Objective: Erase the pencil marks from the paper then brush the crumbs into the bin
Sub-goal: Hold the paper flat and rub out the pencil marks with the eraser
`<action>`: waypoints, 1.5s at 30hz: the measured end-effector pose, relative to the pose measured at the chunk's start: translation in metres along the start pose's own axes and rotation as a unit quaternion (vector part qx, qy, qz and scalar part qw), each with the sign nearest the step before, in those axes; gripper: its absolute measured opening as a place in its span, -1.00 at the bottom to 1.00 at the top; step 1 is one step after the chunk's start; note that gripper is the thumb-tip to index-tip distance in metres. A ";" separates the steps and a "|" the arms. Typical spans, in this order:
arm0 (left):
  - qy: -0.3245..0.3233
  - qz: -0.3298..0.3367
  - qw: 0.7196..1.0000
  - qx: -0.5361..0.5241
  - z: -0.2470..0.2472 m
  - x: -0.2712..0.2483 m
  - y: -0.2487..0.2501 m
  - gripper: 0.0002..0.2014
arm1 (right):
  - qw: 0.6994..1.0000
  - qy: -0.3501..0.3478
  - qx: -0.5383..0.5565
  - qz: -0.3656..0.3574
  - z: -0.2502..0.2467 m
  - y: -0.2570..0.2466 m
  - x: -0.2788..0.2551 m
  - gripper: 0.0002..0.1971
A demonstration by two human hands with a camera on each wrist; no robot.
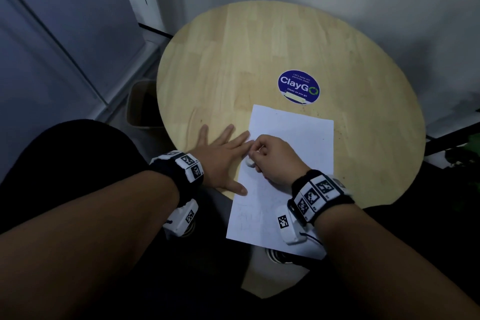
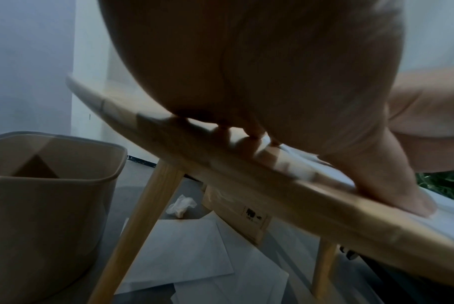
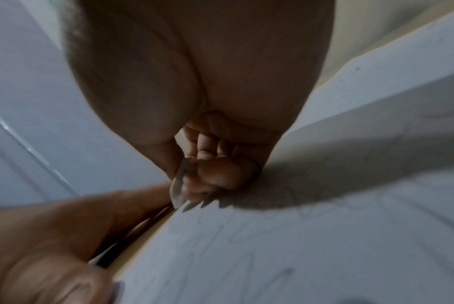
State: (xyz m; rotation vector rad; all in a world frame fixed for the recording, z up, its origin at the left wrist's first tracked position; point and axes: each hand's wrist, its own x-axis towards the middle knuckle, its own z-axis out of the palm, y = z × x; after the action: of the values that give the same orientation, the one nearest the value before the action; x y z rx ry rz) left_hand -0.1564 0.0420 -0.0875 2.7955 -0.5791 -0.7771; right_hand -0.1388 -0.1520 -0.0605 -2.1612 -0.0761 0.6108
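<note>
My right hand (image 1: 272,158) has its grip curled around a white eraser (image 1: 250,162), on the paper (image 1: 293,132). My left hand (image 1: 220,158) lies flat, fingers straight, on the counter (image 1: 233,60), touching the paper's edge.

eraser (image 1: 250,162): mostly hidden in right hand (image 1: 272,158) | bin (image 1: 141,104): half behind table (image 1: 233,47)

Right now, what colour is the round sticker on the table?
Dark blue with white lettering and a green ring; the sticker shows best in the head view.
</note>
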 end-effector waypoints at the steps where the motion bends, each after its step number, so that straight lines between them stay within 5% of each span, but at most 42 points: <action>1: -0.002 0.001 1.000 0.004 0.000 0.000 0.000 0.29 | 0.999 0.010 -0.038 -0.013 0.002 -0.001 0.002 -0.89; 5: -0.010 -0.002 0.999 0.034 0.001 0.001 0.002 0.34 | 0.992 0.032 -0.116 -0.047 0.004 -0.007 0.004 -0.87; 9: -0.015 -0.006 0.999 0.040 0.001 0.001 0.002 0.37 | 0.978 -0.100 -0.178 -0.048 0.006 -0.016 -0.004 -0.86; 14: -0.019 -0.007 0.999 0.031 -0.001 0.003 0.001 0.36 | 0.989 0.009 -0.132 -0.060 0.007 -0.014 0.001 -0.82; 18: -0.024 -0.013 0.999 0.036 -0.001 0.002 0.001 0.40 | 0.977 -0.125 -0.170 -0.043 0.009 -0.018 -0.007 -0.81; 22: -0.018 -0.011 0.999 0.028 -0.001 0.003 0.001 0.38 | 0.990 0.035 -0.123 -0.068 0.008 -0.013 -0.001 -0.78; 27: -0.019 -0.014 0.999 0.041 0.001 0.004 0.001 0.42 | 0.983 -0.112 -0.143 -0.027 0.004 -0.015 -0.006 -0.87; 32: -0.025 -0.015 0.999 0.039 -0.001 0.005 0.001 0.40 | 0.987 0.039 -0.139 -0.069 0.003 -0.012 -0.001 -0.82; 35: -0.027 -0.015 0.999 0.040 0.001 0.004 0.001 0.43 | 0.982 -0.083 -0.163 -0.048 0.003 -0.012 -0.004 -0.88; 40: -0.027 -0.011 0.999 0.033 -0.002 0.005 0.000 0.41 | 0.987 0.013 -0.146 -0.063 0.005 -0.012 -0.001 -0.81; 43: -0.030 -0.014 0.999 0.041 -0.001 0.003 0.001 0.43 | 0.987 -0.095 -0.126 -0.013 0.005 -0.014 -0.005 -0.85; 45: -0.029 -0.016 0.999 0.042 -0.001 0.003 0.001 0.43 | 0.994 -0.103 -0.020 0.043 0.003 -0.009 -0.008 -0.83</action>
State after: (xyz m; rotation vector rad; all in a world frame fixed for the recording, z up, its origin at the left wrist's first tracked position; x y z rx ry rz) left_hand -0.1540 0.0400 -0.0873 2.8736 -0.5903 -0.8615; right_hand -0.1454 -0.1463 -0.0515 -2.1427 -0.1082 0.8881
